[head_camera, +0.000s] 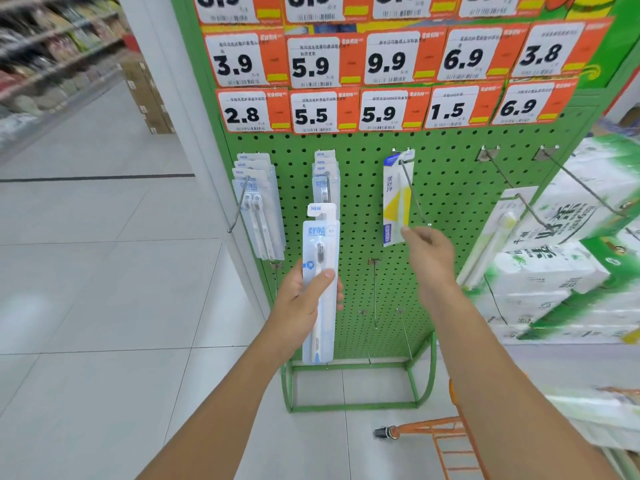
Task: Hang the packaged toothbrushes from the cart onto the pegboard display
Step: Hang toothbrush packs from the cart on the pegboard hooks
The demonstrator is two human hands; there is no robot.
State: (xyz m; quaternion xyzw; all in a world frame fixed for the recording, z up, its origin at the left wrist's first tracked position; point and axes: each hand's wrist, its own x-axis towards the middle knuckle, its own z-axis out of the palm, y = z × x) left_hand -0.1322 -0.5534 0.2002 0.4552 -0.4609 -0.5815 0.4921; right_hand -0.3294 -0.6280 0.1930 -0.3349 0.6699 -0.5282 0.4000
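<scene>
Two arms reach forward; left hand (304,299) clasps upright toothbrush pack (319,292).

Your pegboard (363,188) is carrying three hanging lots on its top hooks. A stack of twin packs (258,206) is hanging up and left of your left hand (304,303). A stack of blue packs (325,174) is hanging just above it. One yellow pack (396,199) is hanging just left of your right hand (431,254), its lower corner at your fingertips.
</scene>
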